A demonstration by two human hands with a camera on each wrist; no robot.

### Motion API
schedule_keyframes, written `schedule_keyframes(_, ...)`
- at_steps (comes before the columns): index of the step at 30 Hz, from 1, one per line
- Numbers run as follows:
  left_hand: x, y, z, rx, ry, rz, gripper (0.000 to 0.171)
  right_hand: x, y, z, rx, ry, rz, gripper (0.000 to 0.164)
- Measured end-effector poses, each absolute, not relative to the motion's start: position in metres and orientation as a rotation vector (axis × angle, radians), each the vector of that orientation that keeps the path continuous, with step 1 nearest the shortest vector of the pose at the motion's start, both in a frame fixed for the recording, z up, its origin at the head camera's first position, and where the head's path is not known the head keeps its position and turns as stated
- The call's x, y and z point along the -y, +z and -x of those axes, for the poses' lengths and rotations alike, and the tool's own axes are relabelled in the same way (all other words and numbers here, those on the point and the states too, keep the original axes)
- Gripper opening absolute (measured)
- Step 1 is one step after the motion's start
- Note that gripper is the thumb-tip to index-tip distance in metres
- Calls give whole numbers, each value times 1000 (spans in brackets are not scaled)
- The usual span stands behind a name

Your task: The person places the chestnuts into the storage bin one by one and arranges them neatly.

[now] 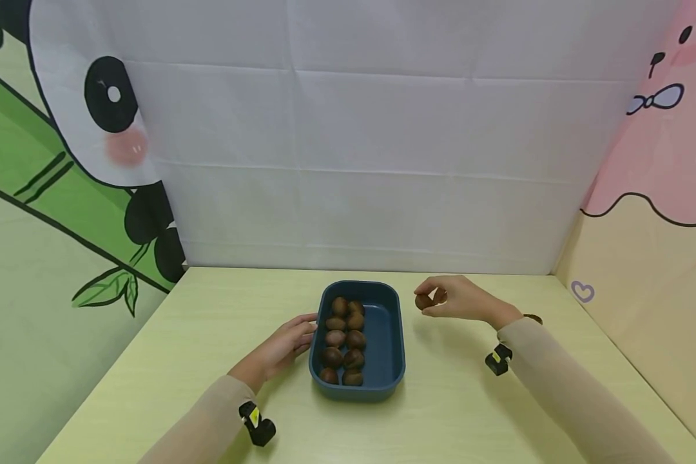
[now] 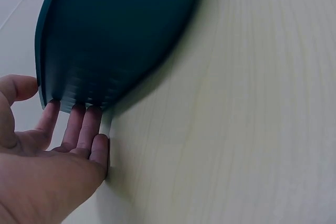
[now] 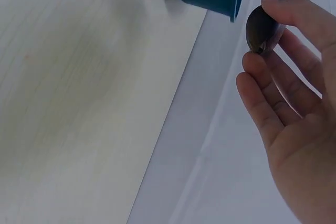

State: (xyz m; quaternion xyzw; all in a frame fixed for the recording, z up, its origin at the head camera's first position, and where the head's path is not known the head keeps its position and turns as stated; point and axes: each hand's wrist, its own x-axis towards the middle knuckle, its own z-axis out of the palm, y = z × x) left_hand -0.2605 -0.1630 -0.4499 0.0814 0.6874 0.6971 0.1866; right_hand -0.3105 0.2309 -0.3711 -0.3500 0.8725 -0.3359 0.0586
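Note:
A dark blue rectangular box (image 1: 385, 341) stands on the table, with several brown chestnuts (image 1: 354, 339) in two columns along its left half. The box's right half shows bare floor. My left hand (image 1: 287, 345) is at the box's left side; in the left wrist view its fingertips (image 2: 79, 109) touch the outer wall and the thumb is by the rim. To the right of the box, my right hand (image 1: 464, 299) pinches one chestnut (image 3: 261, 30) between thumb and fingertips, raised above the table.
The pale wood-grain table (image 1: 220, 316) runs back to a white cloth (image 1: 348, 161). Walls with cartoon drawings flank it on both sides, a panda (image 1: 113, 96) at left and a pink figure (image 1: 661, 148) at right. Each wrist wears a small black device (image 1: 258, 424).

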Motion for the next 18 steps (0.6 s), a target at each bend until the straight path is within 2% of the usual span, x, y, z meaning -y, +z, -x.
schedule_keyframes(11,164,-452,261,-1956,1960,-204,57,-180,-371,299,-2576,-949,1265,36)
schedule_keyframes(18,164,-450,261,-1938,1952,-251,59,-157,-385,299,-2550,-843,1317,37)
